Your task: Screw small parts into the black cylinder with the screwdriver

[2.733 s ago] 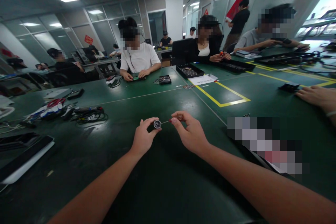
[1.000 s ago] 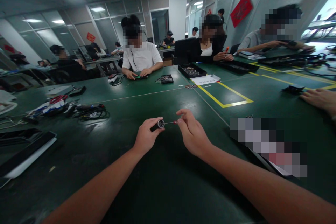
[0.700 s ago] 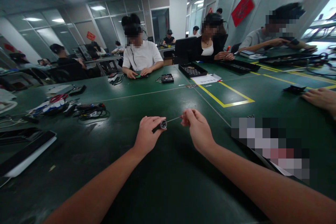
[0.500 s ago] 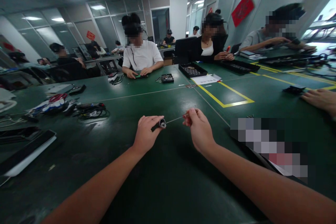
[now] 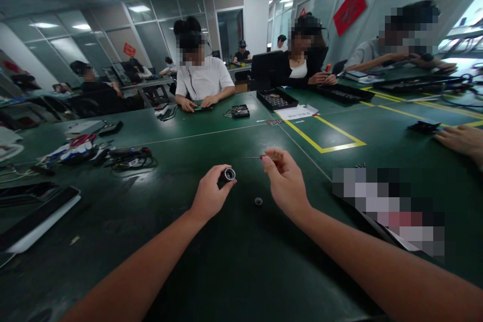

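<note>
My left hand [image 5: 209, 194] grips a small black cylinder with a silver rim [image 5: 227, 175], its open end turned toward the right. My right hand [image 5: 286, 181] pinches a thin metal pick [image 5: 256, 157] between thumb and fingers, its tip pointing left and lifted clear of the cylinder. A small dark round part [image 5: 258, 201] lies on the green table [image 5: 211, 261] between my two hands, touching neither.
A tangle of cables and tools [image 5: 94, 156] lies at the left. A dark flat device [image 5: 33, 221] sits at the near left edge. Black trays [image 5: 273, 99] and papers stand further back by a yellow taped rectangle [image 5: 324, 136]. Several people sit around; another person's hand [image 5: 460, 140] rests at the right.
The pick's tip was inside the cylinder's end; my right hand has drawn it out and lifted it. A small round part now lies on the table between my hands.
</note>
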Available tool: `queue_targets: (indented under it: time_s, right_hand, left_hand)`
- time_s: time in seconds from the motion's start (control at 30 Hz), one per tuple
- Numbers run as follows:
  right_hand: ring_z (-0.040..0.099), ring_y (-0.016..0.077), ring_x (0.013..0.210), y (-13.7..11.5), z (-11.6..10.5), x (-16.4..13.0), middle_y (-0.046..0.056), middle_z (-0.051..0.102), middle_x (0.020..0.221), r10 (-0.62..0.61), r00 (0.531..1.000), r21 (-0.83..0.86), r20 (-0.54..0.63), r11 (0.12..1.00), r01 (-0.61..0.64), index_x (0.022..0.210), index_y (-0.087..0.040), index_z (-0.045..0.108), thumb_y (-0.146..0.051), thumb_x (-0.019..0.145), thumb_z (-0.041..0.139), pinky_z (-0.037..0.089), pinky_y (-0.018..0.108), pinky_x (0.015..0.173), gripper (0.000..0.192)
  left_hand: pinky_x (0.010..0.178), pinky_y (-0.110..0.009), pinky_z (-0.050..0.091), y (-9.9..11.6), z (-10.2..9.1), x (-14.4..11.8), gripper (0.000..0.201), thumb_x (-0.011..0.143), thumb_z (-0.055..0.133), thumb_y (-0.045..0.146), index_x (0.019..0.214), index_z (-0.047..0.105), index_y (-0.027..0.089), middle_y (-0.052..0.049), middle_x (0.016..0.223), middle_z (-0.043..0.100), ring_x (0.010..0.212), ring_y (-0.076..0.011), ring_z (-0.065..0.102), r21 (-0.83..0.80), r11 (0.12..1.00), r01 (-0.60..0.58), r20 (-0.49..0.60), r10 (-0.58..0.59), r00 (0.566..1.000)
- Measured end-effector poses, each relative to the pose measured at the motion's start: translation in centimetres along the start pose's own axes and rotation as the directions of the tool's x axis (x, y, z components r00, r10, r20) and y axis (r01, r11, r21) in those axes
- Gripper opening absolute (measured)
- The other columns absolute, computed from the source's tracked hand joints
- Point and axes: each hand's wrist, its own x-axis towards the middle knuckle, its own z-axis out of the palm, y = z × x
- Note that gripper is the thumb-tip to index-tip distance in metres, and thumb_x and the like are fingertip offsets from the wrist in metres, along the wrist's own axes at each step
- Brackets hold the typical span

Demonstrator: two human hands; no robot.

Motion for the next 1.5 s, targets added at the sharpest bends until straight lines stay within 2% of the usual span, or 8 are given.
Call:
queue_targets:
  time_s: [0.13, 0.3, 0.4, 0.53, 0.73, 0.93, 1.33, 1.5]
  right_hand:
    - [0.066, 0.0215, 0.093, -0.1, -0.2, -0.2, 0.008, 0.071, 0.107, -0.085, 0.996, -0.081, 0.015, 0.993, 0.086, 0.116, -0.023, 0.065, -0.037, 0.096, 0.059, 0.053, 0.039, 0.083, 0.025]
    - [0.071, 0.0199, 0.085, -0.4, -0.3, -0.5, 0.004, 0.075, 0.097, -0.137, 0.989, -0.143, 0.06, 0.979, 0.144, 0.121, -0.025, 0.066, -0.036, 0.097, 0.057, 0.055, 0.038, 0.081, 0.028]
    - [0.073, 0.0181, 0.077, -0.4, -0.3, -0.6, 0.001, 0.075, 0.083, -0.115, 0.987, -0.145, 0.114, 0.981, 0.131, 0.127, -0.024, 0.063, -0.033, 0.099, 0.054, 0.056, 0.035, 0.078, 0.031]
    - [0.076, 0.0189, 0.089, -0.2, -0.3, -0.7, 0.003, 0.079, 0.095, -0.127, 0.976, -0.174, 0.174, 0.972, 0.157, 0.129, -0.024, 0.063, -0.026, 0.098, 0.053, 0.057, 0.036, 0.084, 0.033]
    - [0.075, 0.02, 0.098, 0.0, -0.2, -0.7, 0.003, 0.08, 0.102, -0.093, 0.973, -0.193, 0.21, 0.972, 0.135, 0.132, -0.025, 0.06, -0.024, 0.097, 0.053, 0.056, 0.039, 0.092, 0.036]
    - [0.076, 0.0215, 0.097, -0.2, -0.1, -0.6, 0.004, 0.08, 0.104, -0.059, 0.968, -0.206, 0.243, 0.972, 0.111, 0.13, -0.025, 0.062, -0.026, 0.096, 0.054, 0.057, 0.041, 0.09, 0.035]
    - [0.075, 0.0224, 0.098, 0.1, 0.0, -0.6, 0.005, 0.078, 0.104, -0.051, 0.965, -0.212, 0.259, 0.971, 0.108, 0.128, -0.025, 0.062, -0.031, 0.096, 0.054, 0.058, 0.041, 0.089, 0.033]
    - [0.075, 0.0223, 0.097, 0.4, 0.0, -0.6, 0.005, 0.078, 0.103, -0.058, 0.965, -0.207, 0.256, 0.972, 0.114, 0.126, -0.025, 0.063, -0.032, 0.097, 0.054, 0.057, 0.041, 0.089, 0.032]
  left_hand:
    - [0.103, -0.04, 0.046, 1.1, -0.4, -0.2, 0.04, 0.096, 0.058, 0.027, 0.135, 0.054, 0.025, -0.006, 0.128, 0.063, 0.118, -0.0242, 0.059, -0.053, 0.998, 0.016, 0.099, -0.011, 0.995]
    - [0.076, -0.032, 0.049, 4.1, -1.3, -0.1, 0.023, 0.092, 0.06, 0.031, 0.112, 0.057, 0.021, -0.003, 0.096, 0.065, 0.084, -0.0193, 0.061, -0.118, 0.987, 0.105, 0.253, -0.072, 0.965]
    - [0.077, -0.033, 0.048, 6.1, -1.4, 0.4, 0.017, 0.091, 0.064, 0.035, 0.099, 0.062, 0.02, -0.002, 0.092, 0.065, 0.083, -0.0195, 0.062, -0.025, 0.995, 0.098, 0.455, -0.076, 0.887]
    - [0.087, -0.035, 0.05, 7.0, -0.4, 0.9, 0.017, 0.095, 0.058, 0.029, 0.104, 0.069, 0.02, -0.006, 0.107, 0.066, 0.097, -0.0219, 0.063, 0.029, 0.999, -0.015, 0.604, -0.006, 0.797]
    - [0.087, -0.041, 0.053, 6.2, 1.4, 1.3, 0.031, 0.092, 0.063, 0.033, 0.12, 0.068, 0.022, -0.008, 0.112, 0.07, 0.099, -0.0283, 0.067, 0.214, 0.964, -0.157, 0.669, -0.027, 0.743]
    - [0.085, -0.037, 0.054, 5.5, 1.7, 2.2, 0.028, 0.093, 0.065, 0.034, 0.119, 0.07, 0.026, -0.005, 0.113, 0.072, 0.097, -0.0254, 0.069, 0.187, 0.959, -0.215, 0.73, 0.011, 0.683]
    - [0.079, -0.041, 0.056, 5.8, 0.7, 1.5, 0.033, 0.096, 0.058, 0.036, 0.122, 0.065, 0.016, -0.014, 0.114, 0.068, 0.095, -0.0313, 0.069, 0.407, 0.858, -0.313, 0.727, -0.097, 0.68]
    - [0.089, -0.036, 0.052, 5.1, -0.5, 1.1, 0.026, 0.095, 0.059, 0.031, 0.115, 0.072, 0.02, -0.01, 0.11, 0.068, 0.099, -0.0253, 0.066, 0.258, 0.945, -0.203, 0.708, -0.042, 0.705]
